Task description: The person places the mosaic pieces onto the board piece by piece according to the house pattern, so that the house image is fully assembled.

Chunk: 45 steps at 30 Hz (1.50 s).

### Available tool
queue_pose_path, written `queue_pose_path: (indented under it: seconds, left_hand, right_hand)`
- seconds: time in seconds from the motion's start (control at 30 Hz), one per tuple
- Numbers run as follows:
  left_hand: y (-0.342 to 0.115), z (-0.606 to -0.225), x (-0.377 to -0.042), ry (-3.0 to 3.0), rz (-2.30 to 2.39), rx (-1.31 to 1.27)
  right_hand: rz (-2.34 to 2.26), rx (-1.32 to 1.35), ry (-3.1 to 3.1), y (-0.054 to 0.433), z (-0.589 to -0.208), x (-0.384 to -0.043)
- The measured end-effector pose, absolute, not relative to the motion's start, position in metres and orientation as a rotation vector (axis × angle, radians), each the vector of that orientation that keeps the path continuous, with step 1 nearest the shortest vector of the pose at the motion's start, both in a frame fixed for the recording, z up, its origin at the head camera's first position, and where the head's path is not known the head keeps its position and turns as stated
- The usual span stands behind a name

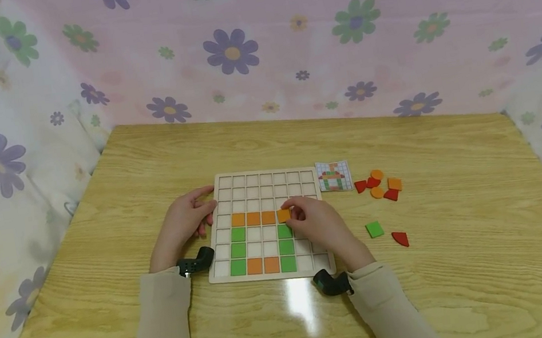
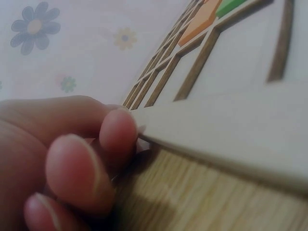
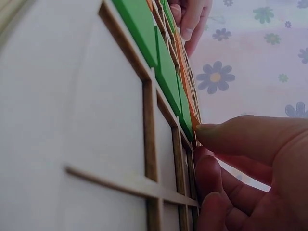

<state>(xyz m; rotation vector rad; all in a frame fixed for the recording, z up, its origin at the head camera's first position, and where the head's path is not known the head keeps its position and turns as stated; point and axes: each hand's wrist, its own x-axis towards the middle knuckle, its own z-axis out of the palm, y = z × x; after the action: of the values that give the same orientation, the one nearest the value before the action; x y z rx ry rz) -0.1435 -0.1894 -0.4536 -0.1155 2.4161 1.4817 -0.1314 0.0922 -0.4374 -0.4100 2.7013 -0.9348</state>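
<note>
A light wooden grid board [image 1: 253, 234] lies on the table with square tiles in some of its cells. At its left edge my left hand [image 1: 187, 222] holds the rim, thumb and forefinger against it, the other fingers curled beneath. My right hand [image 1: 321, 221] pinches an orange square tile [image 1: 283, 216] between thumb and fingers, at the right end of a row of orange tiles [image 1: 253, 219]. Below that row run two columns of green tiles [image 1: 238, 250], with two orange tiles [image 1: 263, 265] between them at the bottom. The right wrist view shows the thumb tip [image 3: 208, 129] at the orange tile.
A small printed pattern card [image 1: 334, 176] lies by the board's upper right corner. Right of it are loose red and orange pieces [image 1: 377, 175]. Nearer me lie a green square [image 1: 375, 229] and a red quarter-round piece [image 1: 400, 239]. Flowered cloth [image 1: 277, 64] hangs behind the table.
</note>
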Motion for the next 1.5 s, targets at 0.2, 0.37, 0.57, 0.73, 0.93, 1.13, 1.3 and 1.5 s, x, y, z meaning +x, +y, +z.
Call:
queue_pose_path:
  seconds: [0.2, 0.37, 0.57, 0.73, 0.93, 1.13, 1.3, 1.5]
  left_hand:
    - [-0.188, -0.453, -0.145, 2.429, 1.464, -0.11]
    - [-0.188, -0.455, -0.145, 2.426, 1.461, -0.109]
    - [-0.187, -0.456, -0.144, 2.417, 1.487, -0.11]
    - [-0.187, -0.456, -0.144, 2.421, 1.481, -0.105]
    - [-0.187, -0.455, -0.144, 2.417, 1.479, -0.108]
    - [-0.188, -0.456, -0.143, 2.415, 1.511, -0.092]
    - [-0.189, -0.457, -0.144, 2.424, 1.511, -0.071]
    - [-0.19, -0.458, -0.144, 2.439, 1.477, -0.072]
  right_hand:
    - [-0.918, -0.435, 2.711, 0.093, -0.436, -0.132]
    - [-0.893, -0.454, 2.711, 0.093, -0.437, -0.13]
    - [-0.859, -0.49, 2.735, 0.093, -0.439, -0.13]
    - [-0.844, -0.514, 2.739, 0.093, -0.438, -0.129]
    - [-0.891, -0.501, 2.712, 0.096, -0.437, -0.129]
    - [-1.021, -0.501, 2.659, 0.104, -0.434, -0.132]
    - [-1.033, -0.473, 2.644, 0.116, -0.43, -0.135]
    - [-0.96, -0.439, 2.646, 0.133, -0.423, -0.139]
